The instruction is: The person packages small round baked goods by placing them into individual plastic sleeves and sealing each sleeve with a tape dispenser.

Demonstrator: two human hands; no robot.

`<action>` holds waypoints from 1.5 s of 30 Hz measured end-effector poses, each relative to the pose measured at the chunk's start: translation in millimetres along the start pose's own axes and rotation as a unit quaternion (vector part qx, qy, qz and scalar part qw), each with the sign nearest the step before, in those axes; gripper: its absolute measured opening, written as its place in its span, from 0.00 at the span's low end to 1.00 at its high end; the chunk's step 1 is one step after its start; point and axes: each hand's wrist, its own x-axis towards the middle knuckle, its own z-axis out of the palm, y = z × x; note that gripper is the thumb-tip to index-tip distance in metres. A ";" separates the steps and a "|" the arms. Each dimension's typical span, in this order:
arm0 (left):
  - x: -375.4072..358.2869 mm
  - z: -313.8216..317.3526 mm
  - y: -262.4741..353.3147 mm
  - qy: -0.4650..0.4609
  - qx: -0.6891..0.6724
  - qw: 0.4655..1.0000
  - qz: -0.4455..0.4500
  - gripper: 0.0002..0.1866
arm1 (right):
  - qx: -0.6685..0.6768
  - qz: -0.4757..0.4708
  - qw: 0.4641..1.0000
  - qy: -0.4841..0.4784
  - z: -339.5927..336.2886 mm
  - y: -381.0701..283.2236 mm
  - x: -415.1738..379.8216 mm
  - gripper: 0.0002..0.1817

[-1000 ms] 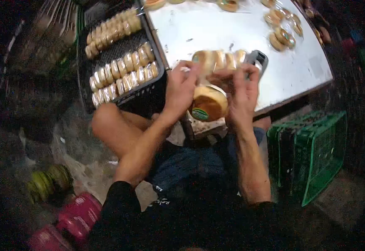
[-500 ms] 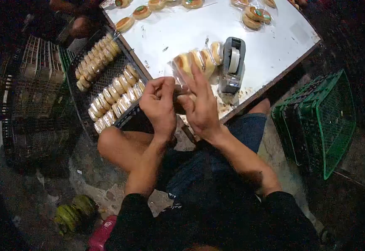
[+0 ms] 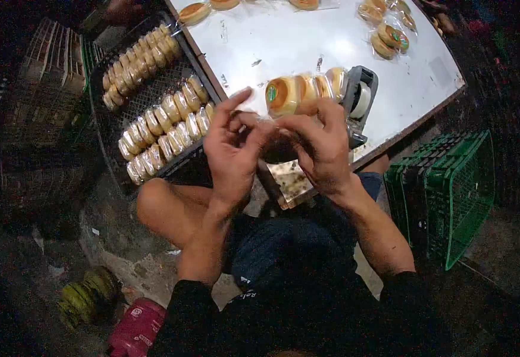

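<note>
My left hand (image 3: 233, 143) and my right hand (image 3: 322, 143) meet in front of the table's near corner. Thumb and fingertips of both pinch a clear plastic wrapper (image 3: 261, 115); a dark rounded shape in shadow below it cannot be made out. Just beyond my fingers, a row of wrapped round buns (image 3: 313, 89) stands on the white table (image 3: 272, 44), the front one with a green label. A grey tape dispenser (image 3: 361, 101) with a white roll is right of the buns, close to my right hand.
At left, a black crate (image 3: 147, 98) holds rows of wrapped buns. More labelled buns (image 3: 388, 38) lie at the table's far side. A green crate (image 3: 444, 196) stands at right. Near the floor's lower left are a pink gas cylinder (image 3: 138, 327) and a green one (image 3: 90, 297).
My right hand has moved right and bent its stretched fingers into a pinch. My left hand's index finger has lifted. The view has shifted slightly, and the front bun's green label now shows.
</note>
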 end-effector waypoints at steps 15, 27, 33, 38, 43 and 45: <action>19.3 18.7 -35.0 0.085 -0.055 0.994 -0.040 0.10 | -0.069 0.384 0.908 0.154 -19.4 111.7 -100.7 0.21; 42.4 40.5 -43.5 0.071 0.043 0.996 0.000 0.11 | 0.052 0.409 0.889 0.197 -24.1 88.6 -123.0 0.15; 24.9 38.6 -59.4 0.056 0.156 0.984 -0.062 0.10 | 0.197 0.317 0.915 0.150 -2.7 11.7 -70.2 0.12; 11.3 26.4 -58.9 0.014 0.161 0.987 -0.002 0.08 | 0.314 0.364 0.874 0.072 27.4 23.9 -37.6 0.15; 37.9 1.2 -44.0 -0.028 0.021 0.998 -0.044 0.13 | 0.566 0.476 0.659 -0.136 28.6 41.9 -20.3 0.21; 55.4 -5.5 -17.6 0.057 -0.185 0.960 -0.204 0.25 | 0.476 0.418 0.773 0.007 55.3 39.9 -2.8 0.18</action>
